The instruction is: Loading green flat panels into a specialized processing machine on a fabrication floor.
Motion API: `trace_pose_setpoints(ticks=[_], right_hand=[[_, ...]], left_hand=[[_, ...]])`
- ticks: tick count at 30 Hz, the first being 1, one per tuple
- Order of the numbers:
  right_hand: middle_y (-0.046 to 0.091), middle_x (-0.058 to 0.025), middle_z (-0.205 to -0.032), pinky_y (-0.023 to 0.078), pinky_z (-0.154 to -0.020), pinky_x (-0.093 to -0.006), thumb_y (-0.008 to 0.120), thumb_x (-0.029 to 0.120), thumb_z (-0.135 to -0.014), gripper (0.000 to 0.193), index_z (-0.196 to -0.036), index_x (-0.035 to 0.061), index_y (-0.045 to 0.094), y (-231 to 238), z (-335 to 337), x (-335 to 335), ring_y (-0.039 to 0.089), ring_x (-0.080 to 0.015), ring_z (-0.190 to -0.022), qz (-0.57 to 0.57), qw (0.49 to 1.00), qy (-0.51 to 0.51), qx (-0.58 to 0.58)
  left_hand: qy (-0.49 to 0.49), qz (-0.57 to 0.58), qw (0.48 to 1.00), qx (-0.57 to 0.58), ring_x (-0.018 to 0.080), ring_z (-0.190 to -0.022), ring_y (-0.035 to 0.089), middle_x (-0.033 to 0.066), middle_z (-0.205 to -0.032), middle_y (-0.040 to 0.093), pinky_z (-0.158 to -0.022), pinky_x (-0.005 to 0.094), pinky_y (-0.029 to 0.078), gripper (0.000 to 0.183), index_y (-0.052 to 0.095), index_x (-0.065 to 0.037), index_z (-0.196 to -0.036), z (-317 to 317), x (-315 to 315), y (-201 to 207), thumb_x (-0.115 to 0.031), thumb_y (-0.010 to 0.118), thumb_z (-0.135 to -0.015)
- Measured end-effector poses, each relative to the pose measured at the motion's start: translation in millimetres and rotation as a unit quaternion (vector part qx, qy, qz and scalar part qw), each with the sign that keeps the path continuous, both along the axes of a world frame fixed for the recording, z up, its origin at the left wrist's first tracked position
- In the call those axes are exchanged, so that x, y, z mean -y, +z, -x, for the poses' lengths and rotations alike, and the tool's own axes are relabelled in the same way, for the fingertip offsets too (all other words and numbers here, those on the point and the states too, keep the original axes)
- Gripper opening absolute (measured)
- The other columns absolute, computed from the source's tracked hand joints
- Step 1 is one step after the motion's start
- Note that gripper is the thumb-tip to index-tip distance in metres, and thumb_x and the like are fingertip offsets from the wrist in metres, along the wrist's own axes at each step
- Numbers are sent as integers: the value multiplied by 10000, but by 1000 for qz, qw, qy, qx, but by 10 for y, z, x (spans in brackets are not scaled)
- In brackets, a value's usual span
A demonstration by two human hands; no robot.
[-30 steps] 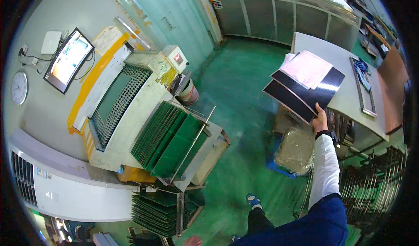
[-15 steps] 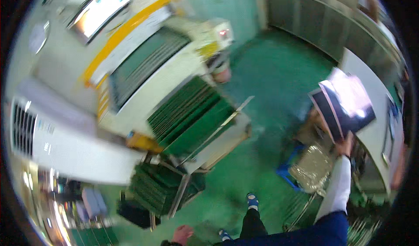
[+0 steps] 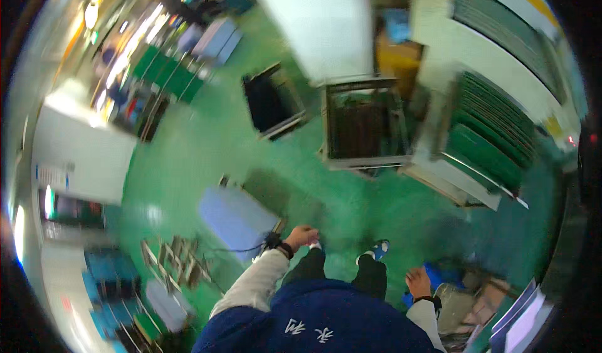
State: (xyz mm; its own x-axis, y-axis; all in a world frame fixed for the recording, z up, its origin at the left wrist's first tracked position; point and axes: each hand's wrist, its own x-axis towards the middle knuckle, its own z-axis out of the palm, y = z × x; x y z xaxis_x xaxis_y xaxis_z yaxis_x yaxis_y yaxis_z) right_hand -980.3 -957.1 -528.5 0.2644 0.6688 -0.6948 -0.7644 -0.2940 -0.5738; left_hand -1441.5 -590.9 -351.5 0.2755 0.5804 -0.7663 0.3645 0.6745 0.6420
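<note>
When inspecting the left hand (image 3: 302, 236), treat the grip as indeterminable because of blurred, curled fingers. Read the right hand (image 3: 418, 282) as loosely apart, with nothing visibly held. Locate the pale board (image 3: 235, 218) low over the floor (image 3: 169, 165), near the left hand; locate the wrapped bundle (image 3: 453, 309) at the blue crate's (image 3: 446, 274) edge, near the right. Beware of snagging the dark cord (image 3: 241, 250) on the board's near corner, possibly by swinging the left arm wide. Note as cut off: pale sheet (image 3: 525, 323), at the dark rim of view.
</note>
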Motion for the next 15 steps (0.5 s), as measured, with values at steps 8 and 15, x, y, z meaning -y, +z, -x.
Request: trace_pose_setpoints(ticks=[8, 15], right_hand=[[652, -96, -971, 508, -737, -358, 611, 339, -921, 274, -1016, 82, 602, 2023, 133, -2739, 628, -196, -806, 162, 946, 270, 72], [659, -116, -999, 530, -753, -350, 599, 301, -928, 311, -1091, 37, 588, 1847, 633, -3650, 642, -213, -837, 244, 863, 420, 138]], left_hand=[[218, 133, 967, -21, 180, -780, 674, 105, -954, 693, -645, 290, 521, 300, 612, -4, -1105, 424, 704, -161, -251, 611, -937], [364, 130, 921, -52, 150, -714, 663, 59, -892, 698, -604, 268, 507, 263, 645, -19, -1043, 1184, 1142, -591, -248, 626, -915]])
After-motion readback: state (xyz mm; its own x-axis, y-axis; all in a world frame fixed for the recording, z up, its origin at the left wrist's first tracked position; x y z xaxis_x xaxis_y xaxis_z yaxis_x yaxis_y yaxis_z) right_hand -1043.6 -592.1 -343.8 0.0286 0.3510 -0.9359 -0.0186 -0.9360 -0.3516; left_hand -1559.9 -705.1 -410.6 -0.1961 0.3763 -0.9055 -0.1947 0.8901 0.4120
